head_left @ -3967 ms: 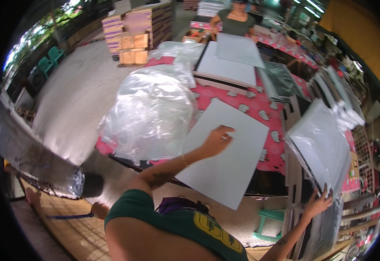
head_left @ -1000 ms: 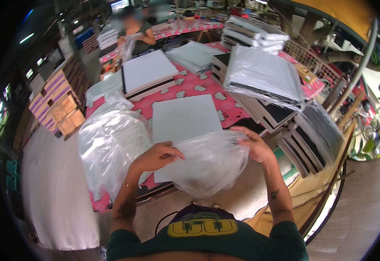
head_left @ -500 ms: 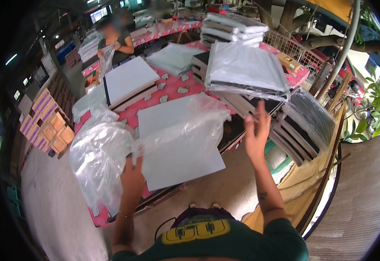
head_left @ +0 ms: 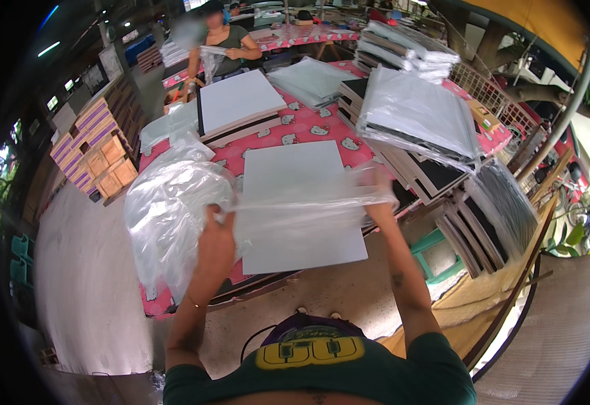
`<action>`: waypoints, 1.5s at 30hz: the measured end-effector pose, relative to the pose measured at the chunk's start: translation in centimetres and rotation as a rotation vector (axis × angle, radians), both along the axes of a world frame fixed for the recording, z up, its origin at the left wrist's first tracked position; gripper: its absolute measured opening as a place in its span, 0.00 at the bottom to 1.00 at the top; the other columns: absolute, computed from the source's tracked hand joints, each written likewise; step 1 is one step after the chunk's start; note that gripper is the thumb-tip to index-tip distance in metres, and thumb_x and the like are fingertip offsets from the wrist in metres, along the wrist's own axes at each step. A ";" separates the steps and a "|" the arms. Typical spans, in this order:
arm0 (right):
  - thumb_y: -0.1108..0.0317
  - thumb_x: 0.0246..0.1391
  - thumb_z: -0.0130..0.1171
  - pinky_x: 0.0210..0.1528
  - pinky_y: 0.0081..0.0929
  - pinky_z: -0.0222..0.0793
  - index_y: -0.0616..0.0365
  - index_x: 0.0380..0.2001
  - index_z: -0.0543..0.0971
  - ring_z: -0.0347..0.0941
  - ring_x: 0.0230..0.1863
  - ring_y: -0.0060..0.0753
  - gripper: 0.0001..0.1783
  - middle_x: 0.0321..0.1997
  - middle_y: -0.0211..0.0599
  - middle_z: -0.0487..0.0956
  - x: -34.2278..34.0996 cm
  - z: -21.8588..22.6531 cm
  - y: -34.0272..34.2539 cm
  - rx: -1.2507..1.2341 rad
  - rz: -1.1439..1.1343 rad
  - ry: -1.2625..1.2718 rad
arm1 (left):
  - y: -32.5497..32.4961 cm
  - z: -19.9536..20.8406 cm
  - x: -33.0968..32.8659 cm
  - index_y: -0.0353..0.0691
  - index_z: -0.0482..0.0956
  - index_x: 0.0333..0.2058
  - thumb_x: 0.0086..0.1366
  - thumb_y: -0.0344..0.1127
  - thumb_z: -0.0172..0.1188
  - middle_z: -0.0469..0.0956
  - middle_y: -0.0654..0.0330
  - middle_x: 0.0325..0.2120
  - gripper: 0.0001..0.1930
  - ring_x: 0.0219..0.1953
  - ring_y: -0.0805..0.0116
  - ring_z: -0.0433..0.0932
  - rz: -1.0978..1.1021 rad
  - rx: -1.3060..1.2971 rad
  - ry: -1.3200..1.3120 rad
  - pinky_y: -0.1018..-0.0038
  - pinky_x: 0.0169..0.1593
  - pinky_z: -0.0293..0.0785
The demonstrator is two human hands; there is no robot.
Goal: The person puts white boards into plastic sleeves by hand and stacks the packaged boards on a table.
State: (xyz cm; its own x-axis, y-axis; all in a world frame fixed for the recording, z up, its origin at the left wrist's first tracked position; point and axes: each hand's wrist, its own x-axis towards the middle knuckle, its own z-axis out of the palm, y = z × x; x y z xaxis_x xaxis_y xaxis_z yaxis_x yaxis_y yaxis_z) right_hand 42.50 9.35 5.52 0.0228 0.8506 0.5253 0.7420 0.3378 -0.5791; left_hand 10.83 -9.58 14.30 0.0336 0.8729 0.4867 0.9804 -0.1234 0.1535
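Observation:
A clear plastic bag (head_left: 308, 210) is stretched sideways between my two hands, just above a flat white board (head_left: 301, 251) on the table. My left hand (head_left: 215, 236) pinches the bag's left end beside a loose heap of clear plastic bags (head_left: 173, 202). At the board's right side, my right hand (head_left: 380, 202) is closed on the other end. Motion blurs its fingers, and part of the plastic lies over them. Through the bag the middle of the board shows hazily.
Behind the board, a stack of white-topped boards (head_left: 241, 101) stands on the pink patterned tablecloth (head_left: 301, 128). Plastic-wrapped stacks (head_left: 416, 111) rise at the right, above a green stool (head_left: 437, 256). Across the table a person (head_left: 231, 47) handles plastic. Cartons (head_left: 99, 138) are piled left.
My right hand, open and raised before, has closed on the plastic. The bag, earlier bunched and slanting across the board, is now pulled taut between both hands. The view has shifted.

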 end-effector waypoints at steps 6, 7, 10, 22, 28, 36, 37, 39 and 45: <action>0.54 0.58 0.54 0.57 0.43 0.63 0.60 0.52 0.73 0.70 0.54 0.52 0.25 0.50 0.52 0.74 1.9 3.9 -8.8 -0.485 0.573 -0.354 | 0.0 -1.5 -4.5 0.44 0.71 0.56 0.57 0.50 0.62 0.63 0.45 0.59 0.30 0.59 0.49 0.65 0.179 -0.196 0.426 0.51 0.63 0.55; 0.54 0.59 0.55 0.55 0.41 0.65 0.62 0.48 0.76 0.73 0.50 0.49 0.23 0.43 0.50 0.80 2.8 2.5 -9.3 -0.884 0.710 -0.538 | 0.1 -1.2 -6.3 0.42 0.73 0.53 0.57 0.52 0.61 0.65 0.45 0.57 0.29 0.58 0.50 0.65 -0.007 -0.255 0.233 0.51 0.64 0.54; 0.51 0.61 0.50 0.49 0.41 0.71 0.57 0.47 0.79 0.78 0.44 0.41 0.22 0.35 0.46 0.83 3.7 4.4 -10.8 -1.173 1.226 -0.336 | 0.2 0.5 -8.8 0.33 0.80 0.28 0.59 0.51 0.58 0.75 0.47 0.47 0.22 0.54 0.52 0.72 -0.553 -0.370 -0.931 0.49 0.60 0.62; 0.44 0.58 0.51 0.39 0.37 0.76 0.53 0.43 0.77 0.77 0.37 0.36 0.24 0.35 0.39 0.79 13.2 -4.4 -8.0 -0.909 0.977 0.583 | 0.7 0.1 -2.3 0.38 0.81 0.37 0.64 0.58 0.54 0.75 0.67 0.23 0.25 0.31 0.78 0.75 -0.434 -0.599 -1.759 0.78 0.36 0.72; 0.53 0.61 0.50 0.34 0.28 0.77 0.58 0.44 0.75 0.77 0.35 0.33 0.19 0.36 0.39 0.79 12.5 -7.8 -9.2 -0.820 0.745 1.547 | -0.8 -11.3 -4.7 0.37 0.80 0.36 0.68 0.55 0.49 0.72 0.67 0.21 0.24 0.30 0.77 0.75 -0.597 -1.120 -1.031 0.74 0.39 0.73; 0.55 0.63 0.45 0.32 0.29 0.76 0.59 0.44 0.75 0.77 0.36 0.34 0.19 0.37 0.38 0.79 13.1 -17.3 -14.8 -1.347 1.094 1.509 | -2.7 -11.8 -6.7 0.41 0.75 0.46 0.64 0.58 0.54 0.79 0.58 0.39 0.25 0.34 0.70 0.77 0.051 -0.772 -1.967 0.70 0.35 0.75; 0.55 0.63 0.45 0.32 0.29 0.76 0.59 0.44 0.75 0.77 0.36 0.34 0.19 0.37 0.38 0.79 12.7 -17.4 -14.6 -1.341 1.007 1.662 | -3.3 -11.9 -6.1 0.42 0.75 0.45 0.64 0.58 0.54 0.79 0.58 0.38 0.24 0.33 0.71 0.77 0.178 -0.873 -1.923 0.73 0.34 0.75; 0.61 0.61 0.46 0.30 0.28 0.74 0.60 0.43 0.75 0.76 0.34 0.32 0.15 0.36 0.38 0.78 9.2 -12.7 -14.4 -1.323 0.526 1.704 | -5.5 -16.0 -9.3 0.41 0.75 0.44 0.61 0.49 0.59 0.79 0.60 0.34 0.19 0.32 0.72 0.77 -0.030 -1.115 -1.421 0.78 0.32 0.72; 0.70 0.54 0.49 0.34 0.32 0.68 0.63 0.43 0.74 0.71 0.31 0.35 0.14 0.32 0.40 0.74 7.6 -17.0 -12.8 -0.999 0.109 0.556 | -3.5 -21.0 -0.8 0.33 0.69 0.50 0.58 0.38 0.60 0.79 0.43 0.37 0.23 0.39 0.48 0.79 0.286 -0.441 -0.942 0.62 0.42 0.72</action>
